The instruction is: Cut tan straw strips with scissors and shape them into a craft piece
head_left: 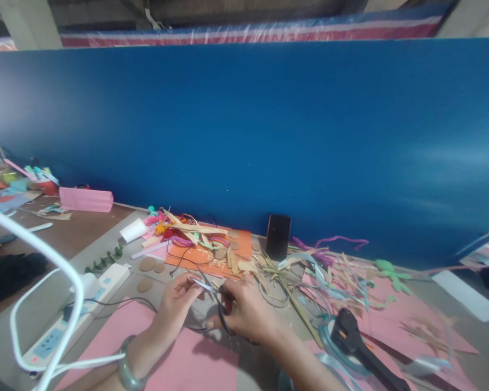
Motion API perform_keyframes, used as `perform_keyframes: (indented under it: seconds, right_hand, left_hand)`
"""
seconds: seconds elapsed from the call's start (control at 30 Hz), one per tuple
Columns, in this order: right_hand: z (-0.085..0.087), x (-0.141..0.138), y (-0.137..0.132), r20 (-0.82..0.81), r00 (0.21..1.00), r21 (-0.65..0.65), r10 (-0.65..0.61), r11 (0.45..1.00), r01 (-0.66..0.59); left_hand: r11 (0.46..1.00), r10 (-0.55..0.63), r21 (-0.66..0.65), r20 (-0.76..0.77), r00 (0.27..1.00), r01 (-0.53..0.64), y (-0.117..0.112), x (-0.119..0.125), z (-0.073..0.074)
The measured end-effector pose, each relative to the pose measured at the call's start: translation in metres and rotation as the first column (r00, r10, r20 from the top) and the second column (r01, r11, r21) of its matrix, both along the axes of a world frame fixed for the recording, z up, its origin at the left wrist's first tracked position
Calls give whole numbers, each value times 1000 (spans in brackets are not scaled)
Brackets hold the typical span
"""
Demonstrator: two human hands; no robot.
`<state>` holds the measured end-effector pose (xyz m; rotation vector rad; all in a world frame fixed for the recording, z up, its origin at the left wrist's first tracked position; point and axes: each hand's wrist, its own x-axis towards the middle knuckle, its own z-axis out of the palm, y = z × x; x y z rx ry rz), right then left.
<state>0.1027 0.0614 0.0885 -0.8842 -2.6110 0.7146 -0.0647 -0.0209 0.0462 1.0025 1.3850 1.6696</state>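
Observation:
My right hand (248,312) grips a pair of scissors (218,298) with dark loop handles, blades pointing left. My left hand (179,296) pinches a thin pale strip (199,283) right at the blade tips. Both hands hover over a pink sheet (179,358) near the front of the table. A bangle sits on my left wrist (128,372). Behind the hands lies an orange sheet (204,255) covered with straw-like strips, pipe cleaners and brown paper discs.
A black glue gun (356,345) lies at right by ribbon rolls. A dark phone (277,236) leans on the blue partition (269,136). A white power strip (77,309) and looping white cable (44,304) lie left; a pink box (85,199) farther back.

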Motion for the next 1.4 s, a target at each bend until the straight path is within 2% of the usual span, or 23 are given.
perform_keyframes:
  seconds: [0.27, 0.57, 0.8, 1.0, 1.17, 1.4]
  right_hand:
    - [-1, -1, 1, 51, 999, 7, -11, 1000, 10]
    - [-8, -3, 2, 68, 997, -18, -38, 999, 39]
    - [-16, -4, 4, 62, 996, -9, -57, 998, 57]
    - [-22, -4, 3, 70, 994, 12, -80, 997, 79]
    - [-17, -4, 2, 63, 995, 0, -76, 997, 76]
    - [-6, -4, 0, 36, 998, -13, -52, 999, 53]
  left_hand:
    - [1000, 26, 0, 7, 1000, -26, 2, 4, 7]
    - [1000, -18, -16, 51, 999, 18, 1, 2, 0]
    - [999, -13, 40, 31, 999, 12, 4, 2, -6]
    - [999, -24, 45, 52, 998, 22, 3, 3, -3]
    - [998, -28, 50, 50, 998, 26, 3, 3, 1]
    - [999, -13, 48, 106, 994, 8, 7, -3, -6]
